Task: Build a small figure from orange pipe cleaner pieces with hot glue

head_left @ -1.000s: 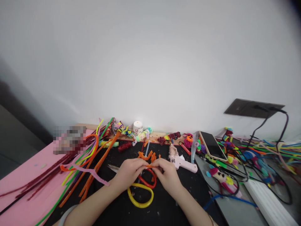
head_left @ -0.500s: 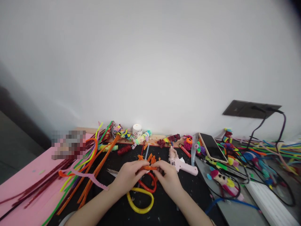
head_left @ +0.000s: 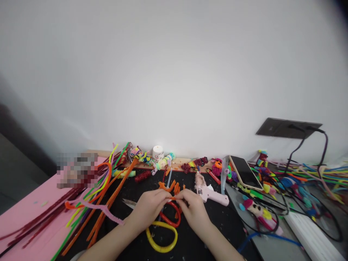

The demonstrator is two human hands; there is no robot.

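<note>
My left hand and my right hand meet over the black work surface, fingers pinched. Between their fingertips is a short orange pipe cleaner piece, mostly covered by the fingers. Just beyond the hands lie several cut orange pipe cleaner pieces. Scissors with a red and a yellow handle rest below the hands, and a blade tip shows left of my left hand. A pale pink glue gun lies to the right of my right hand.
Long pipe cleaners in orange, red and green spread over a pink sheet at left. Small pipe cleaner figures line the wall. On the right are a phone, a white power strip and black cables.
Both hands have drawn closer together, with fingertips now nearly touching, so less of the orange pipe cleaner piece shows. The view has shifted slightly.
</note>
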